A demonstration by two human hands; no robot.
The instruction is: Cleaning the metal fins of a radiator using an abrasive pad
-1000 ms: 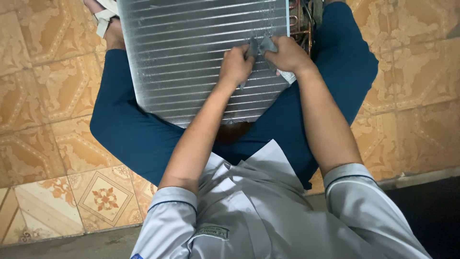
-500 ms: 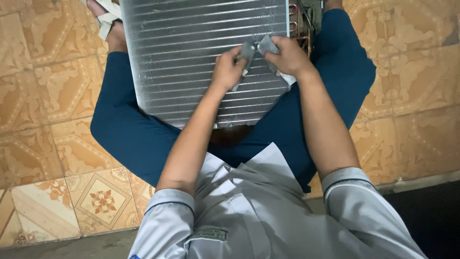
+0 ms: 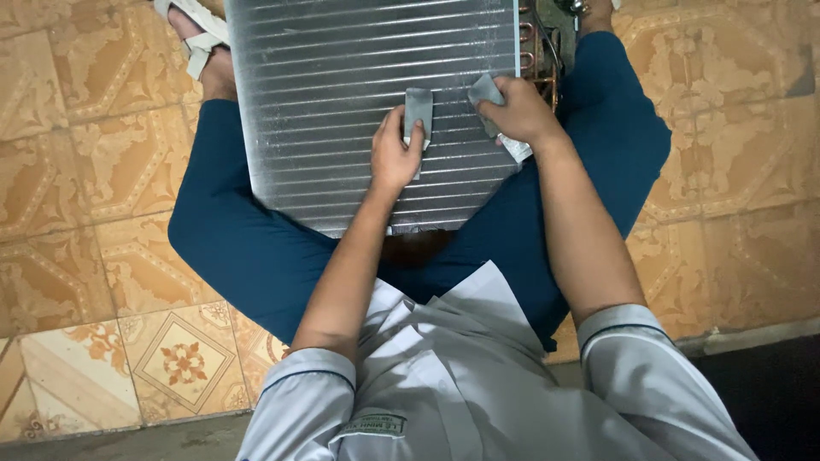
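On the person's lap the finned coil (image 3: 367, 102) lies flat, where the left hand (image 3: 395, 158) has slid its grey pad (image 3: 418, 111) apart from the right hand (image 3: 521, 111), whose fingers grip another pad (image 3: 485, 90), widening the rubbed patch.

Floor (image 3: 94, 171): patterned tan ceramic tiles (floral motifs). Bearing directly: seated person's crossed legs in blue trousers (image 3: 256, 256); sandalled foot (image 3: 201, 43). Finned coil panel (image 3: 367, 94) rests across the lap.
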